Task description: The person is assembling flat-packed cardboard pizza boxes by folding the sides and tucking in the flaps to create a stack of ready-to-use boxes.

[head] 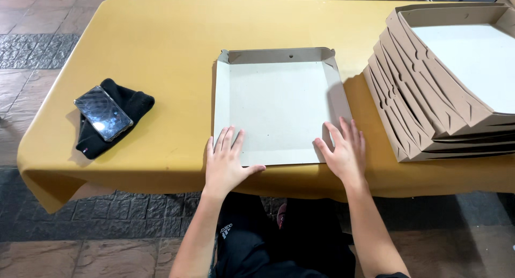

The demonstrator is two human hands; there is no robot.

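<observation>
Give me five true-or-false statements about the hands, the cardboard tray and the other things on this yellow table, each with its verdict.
1. Both hands lie flat on the near corners of the open cardboard tray. True: left hand, right hand.
2. The tray's near wall is folded up. False: only the far and side walls stand; the near edge lies flat.
3. The stack of folded trays sits at the right of the table. True.
4. The phone lies inside the tray. False: it lies on a black cloth at the left.
5. The right hand holds the phone. False: it presses on the tray.

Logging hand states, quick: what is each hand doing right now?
Left hand: open, flat on the cardboard box near edge.
Right hand: open, flat on its right corner.
</observation>
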